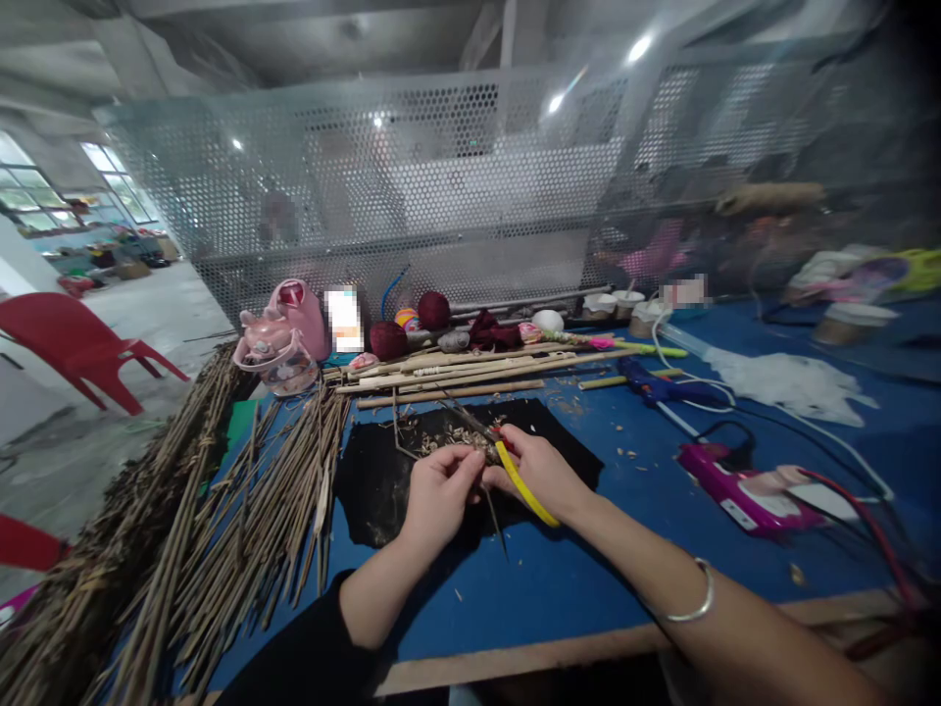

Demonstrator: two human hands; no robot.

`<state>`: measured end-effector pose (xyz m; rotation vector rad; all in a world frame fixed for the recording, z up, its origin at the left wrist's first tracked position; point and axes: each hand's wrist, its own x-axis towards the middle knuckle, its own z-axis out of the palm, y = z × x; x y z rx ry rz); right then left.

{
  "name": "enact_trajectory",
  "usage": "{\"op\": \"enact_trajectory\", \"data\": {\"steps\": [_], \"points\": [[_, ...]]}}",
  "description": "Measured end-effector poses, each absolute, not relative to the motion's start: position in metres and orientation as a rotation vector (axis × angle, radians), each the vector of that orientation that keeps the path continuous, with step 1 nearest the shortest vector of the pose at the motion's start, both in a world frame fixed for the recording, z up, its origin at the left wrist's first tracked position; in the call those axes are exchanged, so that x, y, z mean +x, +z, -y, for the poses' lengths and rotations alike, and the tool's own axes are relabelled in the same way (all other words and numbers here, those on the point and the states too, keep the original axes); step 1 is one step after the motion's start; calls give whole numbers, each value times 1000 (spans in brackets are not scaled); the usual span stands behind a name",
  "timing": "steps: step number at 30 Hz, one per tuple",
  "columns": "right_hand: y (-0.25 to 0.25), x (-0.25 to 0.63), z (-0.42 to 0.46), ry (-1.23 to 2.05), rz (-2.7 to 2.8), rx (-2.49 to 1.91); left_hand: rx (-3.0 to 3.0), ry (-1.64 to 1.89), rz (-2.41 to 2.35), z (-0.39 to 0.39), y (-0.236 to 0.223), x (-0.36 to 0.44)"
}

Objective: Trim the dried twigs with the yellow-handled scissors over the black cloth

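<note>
Above a black cloth (374, 495) on the blue table, my two hands meet. My left hand (443, 495) is closed, thumb and forefinger pinching a thin dry stem (497, 520) whose lower end sticks out toward me. A yellow-handled cutting tool (523, 482) is gripped in my right hand (540, 476); its dark jaws reach up and left, and I cannot make out whether they are open. Small cut pieces of stem (448, 431) lie scattered on the cloth just beyond my fingers. A bent twig (398, 427) rests at the cloth's left side.
Long dry stems (272, 520) cover the table's left, beside a thicker bundle (139, 500). Bamboo sticks (456, 373) and yarn balls (387, 340) lie behind the cloth. To the right are a blue glue gun (662, 387), a purple power strip (742, 490) and cables.
</note>
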<state>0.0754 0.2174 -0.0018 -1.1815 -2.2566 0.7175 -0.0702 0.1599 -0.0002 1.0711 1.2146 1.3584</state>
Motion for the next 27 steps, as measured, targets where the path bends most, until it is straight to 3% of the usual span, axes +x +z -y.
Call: {"op": "enact_trajectory", "data": {"steps": [13, 27], "points": [[2, 76, -217, 792, 2353, -985, 1022, 1405, -1086, -160, -2, -72], [-1, 76, -217, 751, 2287, -1135, 997, 1436, -1121, -159, 3, -71]]}}
